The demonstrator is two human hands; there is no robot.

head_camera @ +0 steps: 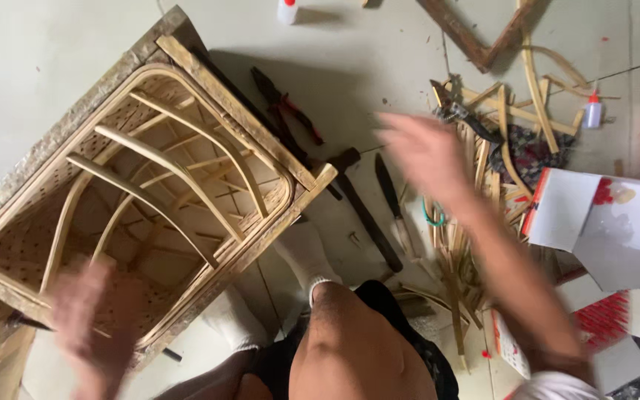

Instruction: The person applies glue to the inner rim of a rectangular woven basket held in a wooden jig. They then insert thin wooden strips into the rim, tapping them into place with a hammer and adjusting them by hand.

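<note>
Pale tiled floor (53, 52): woven bamboo basket (142, 200) lies tipped, long axis running lower-left to upper-right, mouth facing camera. Left hand (90, 326) blurred at rim, grip can't be told; right hand (424, 152) spread wide, empty, over bamboo strips (483, 178).

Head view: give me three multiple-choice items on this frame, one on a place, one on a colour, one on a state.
1. Where is the right hand?
A. inside the woven basket
B. above the pile of bamboo strips
C. on the knee

2. What colour is the cap of the small glue bottle at the right?
A. red
B. blue
C. black

3. How is the left hand?
A. closed round a hammer
B. open and blurred at the woven basket's near rim
C. flat on the floor

Answers:
1 B, it hangs over the bamboo strips, right of the knife.
2 A, the tip shows red.
3 B, it is smeared with nothing in it, at the woven basket.
</note>
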